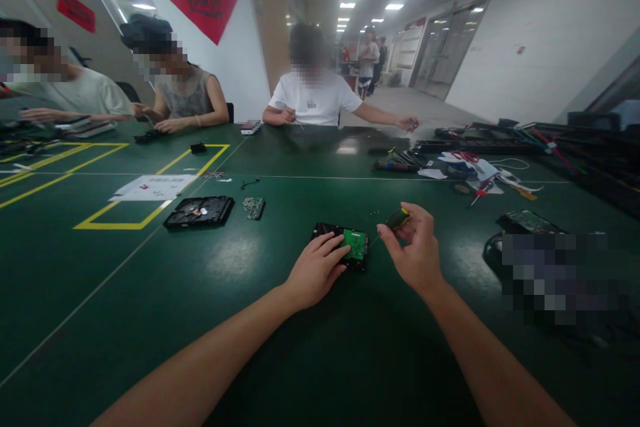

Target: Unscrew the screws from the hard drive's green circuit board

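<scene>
A black hard drive (pixel 354 265) lies on the green table in front of me, its green circuit board (pixel 356 244) facing up. My left hand (pixel 316 268) rests flat on the drive with fingers spread, partly covering it. In my right hand (pixel 417 250) is a screwdriver (pixel 398 218) with a dark green and yellow handle, gripped between thumb and fingers. Its thin shaft slants down toward the drive's right edge; whether the tip touches is too small to tell. A few tiny screws (pixel 375 213) lie just behind the drive.
To the left lie another black drive (pixel 199 212), a loose circuit board (pixel 255 208) and a paper sheet (pixel 153 187). Tools (pixel 400 163) and cables (pixel 477 170) are at the back right, a blurred dark heap (pixel 560 280) nearer. Several people sit across the table, including one in a white shirt (pixel 313 99).
</scene>
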Tool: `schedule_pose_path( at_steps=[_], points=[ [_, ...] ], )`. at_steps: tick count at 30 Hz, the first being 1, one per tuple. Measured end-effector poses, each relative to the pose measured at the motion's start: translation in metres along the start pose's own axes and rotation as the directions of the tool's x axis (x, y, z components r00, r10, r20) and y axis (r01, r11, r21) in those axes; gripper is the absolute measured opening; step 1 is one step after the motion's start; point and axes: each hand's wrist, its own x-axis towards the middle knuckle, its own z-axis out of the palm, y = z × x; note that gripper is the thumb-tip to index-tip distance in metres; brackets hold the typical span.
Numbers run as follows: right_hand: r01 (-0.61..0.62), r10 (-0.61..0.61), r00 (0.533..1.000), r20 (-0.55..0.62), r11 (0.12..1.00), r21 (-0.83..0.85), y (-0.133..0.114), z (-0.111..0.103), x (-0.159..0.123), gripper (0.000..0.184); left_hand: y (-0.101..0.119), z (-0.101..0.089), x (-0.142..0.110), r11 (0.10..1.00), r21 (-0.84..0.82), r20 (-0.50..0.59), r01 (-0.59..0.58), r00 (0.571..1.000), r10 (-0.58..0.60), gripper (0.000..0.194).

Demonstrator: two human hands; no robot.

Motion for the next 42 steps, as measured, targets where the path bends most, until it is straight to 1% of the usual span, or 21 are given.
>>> schedule_pose_path(
  at_steps=[4,13,19,26,32,36,40,42],
  points=[
    [0.014,-0.014,0.999,0.040,1.000,0.010,0.002,0.006,-0.005,0.064,-0.001,0.002,-0.001,1.000,0.015,0.008,0.000,1.000,0.000,0.046],
    [0.001,-0.002,0.999,0.039,1.000,0.030,0.004,0.009,-0.006,0.066,-0.001,0.002,0.000,1.000,0.030,0.015,0.001,1.000,-0.002,0.046],
    [-0.002,0.002,1.000,0.001,1.000,0.023,0.004,0.010,-0.005,0.064,0.000,0.003,0.000,1.000,0.023,0.008,-0.005,1.000,0.004,0.045],
    [0.006,-0.007,1.000,0.008,1.000,0.029,0.004,0.010,-0.005,0.064,0.000,0.002,-0.001,1.000,0.020,0.007,0.001,1.000,-0.001,0.046],
    [0.025,-0.025,0.999,0.029,1.000,-0.008,0.005,0.010,-0.007,0.065,0.001,0.001,-0.001,1.000,0.014,0.014,0.008,1.000,-0.008,0.046],
    [0.080,-0.075,0.994,0.082,0.995,-0.058,-0.001,0.007,-0.005,0.062,0.001,0.001,0.000,1.000,0.020,0.018,0.006,1.000,-0.007,0.045],
    [0.185,-0.145,0.968,0.207,0.964,-0.192,-0.015,0.001,0.001,0.054,0.001,0.000,0.000,1.000,0.012,0.006,0.003,1.000,-0.003,0.044],
    [0.194,-0.144,0.957,0.254,0.963,-0.187,-0.021,0.000,0.003,0.052,0.002,-0.001,0.000,1.000,0.010,0.006,0.001,1.000,-0.001,0.044]
  ],
)
